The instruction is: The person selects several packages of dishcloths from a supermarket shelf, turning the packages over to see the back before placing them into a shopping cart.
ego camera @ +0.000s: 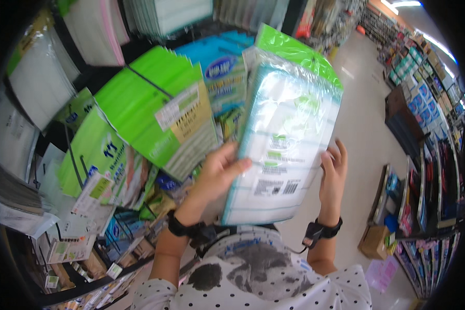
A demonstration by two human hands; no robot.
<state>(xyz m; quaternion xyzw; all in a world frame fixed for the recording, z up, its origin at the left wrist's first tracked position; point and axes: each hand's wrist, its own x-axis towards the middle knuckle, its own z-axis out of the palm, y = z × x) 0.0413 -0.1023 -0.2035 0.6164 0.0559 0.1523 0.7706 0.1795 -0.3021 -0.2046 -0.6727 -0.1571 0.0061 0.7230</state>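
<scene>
A flat plastic-wrapped package (283, 143) with white contents, teal edges and a green header is held up before me, its printed label side facing the camera. My left hand (223, 170) grips its left edge, thumb on the front. At its right edge is my right hand (333, 166), fingers bent and raised; they touch or nearly touch the wrap. Left of the package, a row of green-headed packs (159, 112) hangs from a shelf hook, with blue-headed packs (224, 73) behind. Both wrists wear black bands.
Lighter green packs (104, 159) and price tags (93, 193) hang at the left, above lower shelves. More wrapped packs (89, 31) hang at the upper left. A pale-floored aisle (360, 104) runs along the right, with stocked shelves (430, 186) and a cardboard box (373, 242) beyond.
</scene>
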